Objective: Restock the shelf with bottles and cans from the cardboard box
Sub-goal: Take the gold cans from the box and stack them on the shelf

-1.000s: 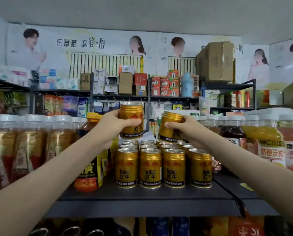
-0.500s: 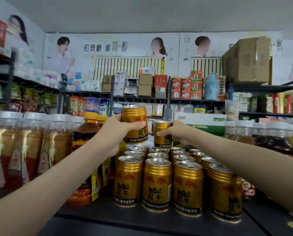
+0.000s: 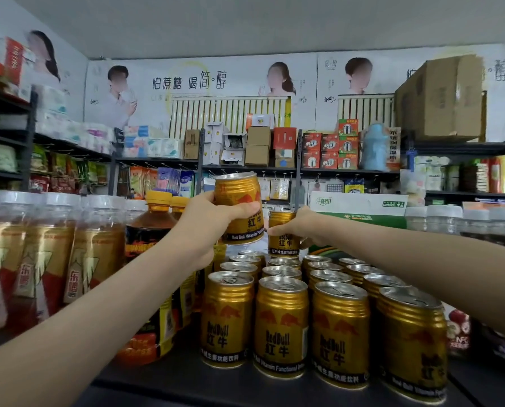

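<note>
My left hand [image 3: 207, 221] grips a gold Red Bull can [image 3: 239, 201] held in the air above the rows of cans, tilted slightly. My right hand [image 3: 301, 227] holds a second gold can [image 3: 283, 239] upright at the back of the rows, its base just above or on the rear cans. Several gold cans [image 3: 280, 324] stand in rows on the dark shelf [image 3: 204, 383]. The cardboard box the stock comes from is not in view.
Bottles with white caps [image 3: 48, 245] fill the shelf on the left, with dark orange-capped bottles [image 3: 154, 233] beside the cans. More white-capped bottles [image 3: 465, 218] stand right. A green and white carton [image 3: 359, 210] sits behind the cans. Far shelves hold boxes.
My head has come closer to the shelf. My right hand has pushed its can further back and lower onto the rear of the rows. My left hand stays raised with its can.
</note>
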